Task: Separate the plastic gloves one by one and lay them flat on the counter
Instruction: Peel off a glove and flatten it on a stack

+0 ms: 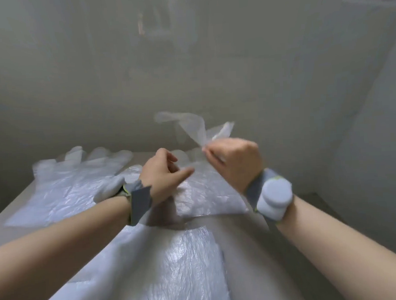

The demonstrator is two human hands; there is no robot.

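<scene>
Right hand (234, 161) hovering above far part of counter (255, 239), fingers curling tight, thumb and fingertips pinching raised glove (192, 127); this glove sticking up crumpled, clear of counter. Left hand (163, 172) hovering just beside, above counter middle, fingers lying loosely curled, index pointing toward right hand, gripping nothing. Three gloves lying flat on counter: left glove (73, 180) at far left corner, middle glove (209, 193) beneath both hands, near glove (176, 267) at near edge, under forearms. Grey wristbands (139, 203) sitting on both wrists
</scene>
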